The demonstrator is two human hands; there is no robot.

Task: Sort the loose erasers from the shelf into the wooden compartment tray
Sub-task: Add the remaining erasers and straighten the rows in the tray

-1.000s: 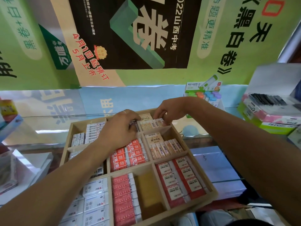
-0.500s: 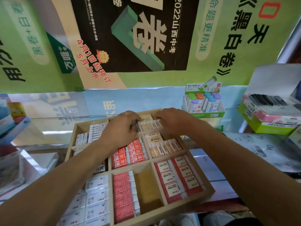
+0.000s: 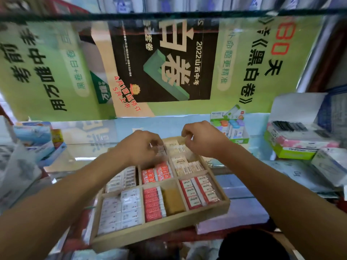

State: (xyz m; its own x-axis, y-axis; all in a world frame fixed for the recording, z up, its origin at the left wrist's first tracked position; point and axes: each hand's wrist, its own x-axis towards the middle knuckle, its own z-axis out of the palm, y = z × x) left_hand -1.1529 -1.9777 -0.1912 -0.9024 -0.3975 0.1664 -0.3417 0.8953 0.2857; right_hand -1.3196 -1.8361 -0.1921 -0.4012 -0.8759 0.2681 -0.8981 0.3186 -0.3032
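A wooden compartment tray (image 3: 159, 235) sits on the glass shelf, tilted toward me. It holds white erasers (image 3: 120, 212), pink erasers (image 3: 152, 203), red 2B erasers (image 3: 156, 173), beige erasers (image 3: 187, 167) and red-and-white erasers (image 3: 199, 192). One front slot (image 3: 172, 201) shows bare wood. My left hand (image 3: 142, 147) hovers over the back middle compartment, fingers curled round a small blurred eraser (image 3: 159, 148). My right hand (image 3: 201, 139) is lifted above the back right compartment with fingers curled; whether it holds anything is unclear.
A display box of coloured correction tapes (image 3: 231, 128) stands behind the tray on the right. A green box of black items (image 3: 294, 145) sits far right, a blue box (image 3: 37, 143) far left. Posters cover the wall behind; another glass shelf (image 3: 169, 15) runs overhead.
The view has tilted up and blurred. Both hands have risen from the back compartments, and the right hand has come off the beige erasers.
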